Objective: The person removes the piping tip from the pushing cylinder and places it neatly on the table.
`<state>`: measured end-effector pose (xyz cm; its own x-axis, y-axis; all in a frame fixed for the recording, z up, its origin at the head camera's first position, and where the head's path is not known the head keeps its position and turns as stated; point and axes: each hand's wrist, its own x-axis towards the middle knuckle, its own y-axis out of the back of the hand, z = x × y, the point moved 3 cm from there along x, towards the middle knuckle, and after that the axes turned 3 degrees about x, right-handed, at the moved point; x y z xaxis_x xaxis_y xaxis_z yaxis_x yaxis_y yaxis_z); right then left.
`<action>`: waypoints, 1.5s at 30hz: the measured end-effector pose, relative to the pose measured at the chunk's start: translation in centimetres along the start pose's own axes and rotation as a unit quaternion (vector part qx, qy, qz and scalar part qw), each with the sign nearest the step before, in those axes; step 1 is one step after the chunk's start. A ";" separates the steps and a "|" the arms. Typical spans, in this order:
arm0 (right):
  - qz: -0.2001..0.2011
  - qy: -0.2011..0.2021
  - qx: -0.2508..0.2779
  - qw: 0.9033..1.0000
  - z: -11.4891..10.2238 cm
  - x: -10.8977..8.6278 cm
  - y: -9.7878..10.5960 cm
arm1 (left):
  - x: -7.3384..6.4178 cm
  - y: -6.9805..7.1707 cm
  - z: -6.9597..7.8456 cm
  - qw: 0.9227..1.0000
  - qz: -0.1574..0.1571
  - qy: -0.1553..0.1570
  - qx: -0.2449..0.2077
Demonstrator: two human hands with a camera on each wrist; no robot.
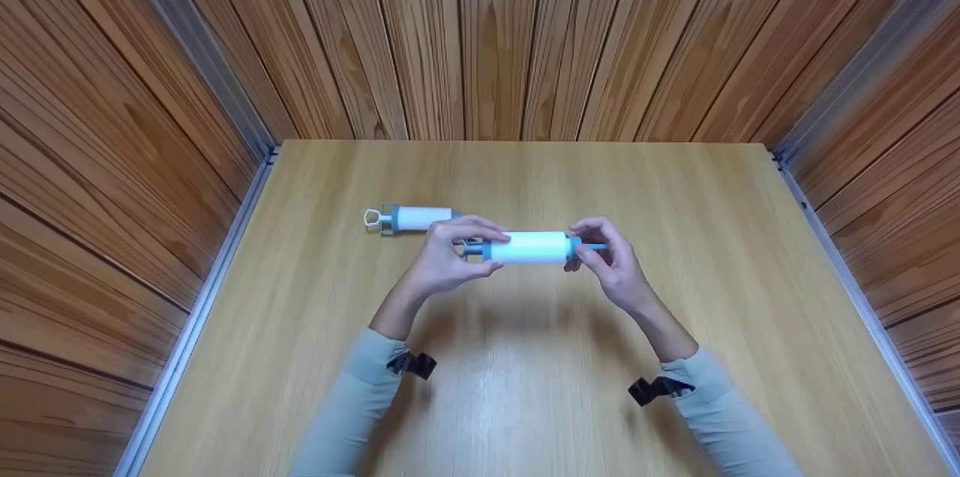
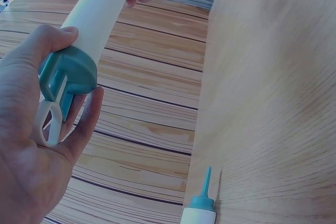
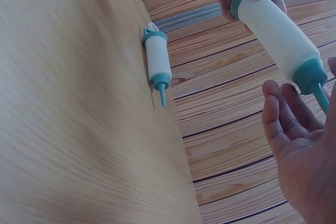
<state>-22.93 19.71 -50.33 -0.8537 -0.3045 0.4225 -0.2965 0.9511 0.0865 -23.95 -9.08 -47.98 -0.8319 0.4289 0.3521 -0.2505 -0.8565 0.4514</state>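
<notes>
A large syringe [image 1: 529,247] with a white barrel and teal ends is held level above the table. My left hand [image 1: 454,252] grips its plunger end, thumb on one side and fingers on the other. In the left wrist view, the white ring handle [image 2: 48,124] sits inside that palm. At the opposite end, my right hand [image 1: 609,263] has its thumb and fingers around the teal cap [image 3: 308,75], and the thin teal nozzle [image 1: 595,246] points into this hand. Behind the left hand lies a second, similar syringe [image 1: 424,218], its nozzle end hidden in the head view.
The light wooden table [image 1: 525,402] is bordered by metal rails [image 1: 202,297] at left and right. Plank-patterned walls [image 1: 495,34] rise at the back and sides. Both wrists carry small black cameras [image 1: 421,365].
</notes>
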 end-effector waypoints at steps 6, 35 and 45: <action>-0.001 -0.004 0.005 1.000 0.0 0.0 0.0 | 0.0 0.0 -0.1 1.000 0.000 0.004 0.001; -0.001 0.010 0.002 1.000 0.1 -0.2 0.0 | 0.1 0.0 0.0 1.000 0.004 -0.009 0.005; -0.002 0.033 -0.003 0.999 -0.2 -0.2 0.3 | -0.1 0.1 -0.1 1.000 0.002 -0.001 0.004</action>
<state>-22.77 20.05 -50.23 -0.8222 -0.3044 0.4809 -0.2966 0.9503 0.0944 -23.99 -9.25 -48.03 -0.8315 0.4269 0.3554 -0.2435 -0.8552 0.4576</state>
